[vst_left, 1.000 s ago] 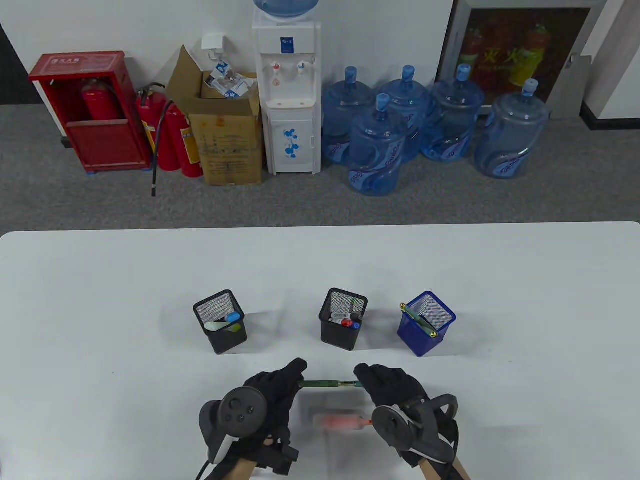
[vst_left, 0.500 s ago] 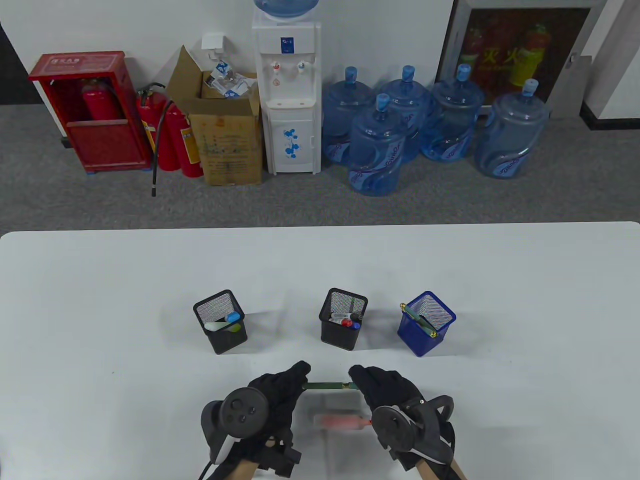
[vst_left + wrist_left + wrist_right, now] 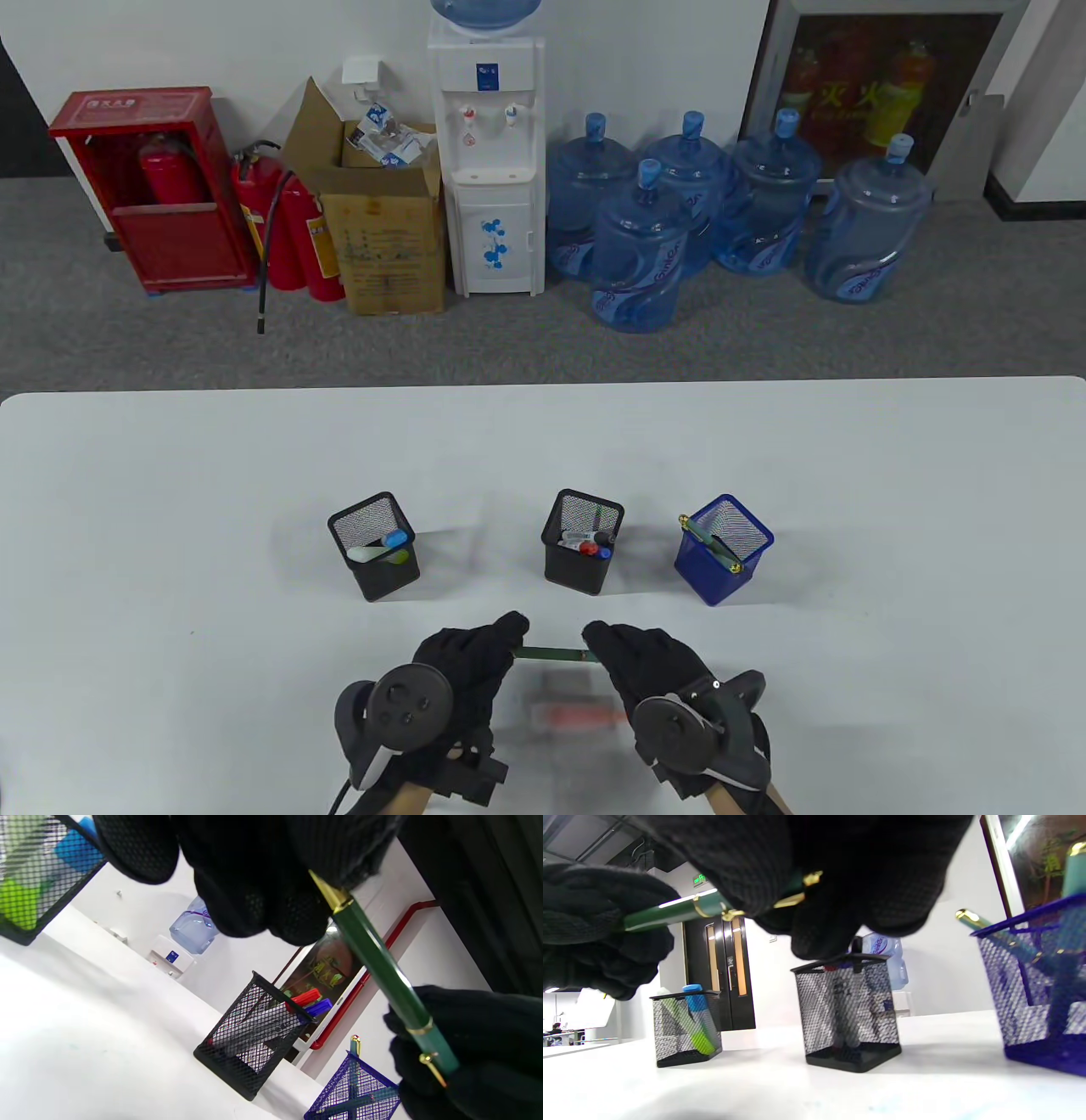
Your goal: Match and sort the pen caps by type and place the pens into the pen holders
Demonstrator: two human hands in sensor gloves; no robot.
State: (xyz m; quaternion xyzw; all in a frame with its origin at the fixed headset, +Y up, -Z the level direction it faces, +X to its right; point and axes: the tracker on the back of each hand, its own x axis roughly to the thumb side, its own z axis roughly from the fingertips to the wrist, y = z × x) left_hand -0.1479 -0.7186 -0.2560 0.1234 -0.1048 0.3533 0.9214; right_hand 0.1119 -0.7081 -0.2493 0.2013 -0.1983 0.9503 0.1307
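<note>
A dark green pen (image 3: 551, 654) with gold trim lies level between my two hands, above the table's near middle. My left hand (image 3: 512, 635) pinches its barrel end (image 3: 339, 902). My right hand (image 3: 596, 641) grips the capped end, where a gold ring and clip (image 3: 793, 899) show under the fingers. The barrel (image 3: 674, 911) runs from one glove to the other. Three mesh holders stand behind: a left black one (image 3: 377, 552) with highlighters, a middle black one (image 3: 581, 556) with markers, and a blue one (image 3: 725, 556) with green pens.
A blurred red pen (image 3: 577, 717) lies on the white table (image 3: 848, 679) between my wrists. Beyond the table's far edge are water jugs (image 3: 636, 246), a dispenser, a cardboard box and fire extinguishers.
My right hand has slid left toward the left hand along the green pen, so less of the barrel shows between the gloves. The holders have not moved.
</note>
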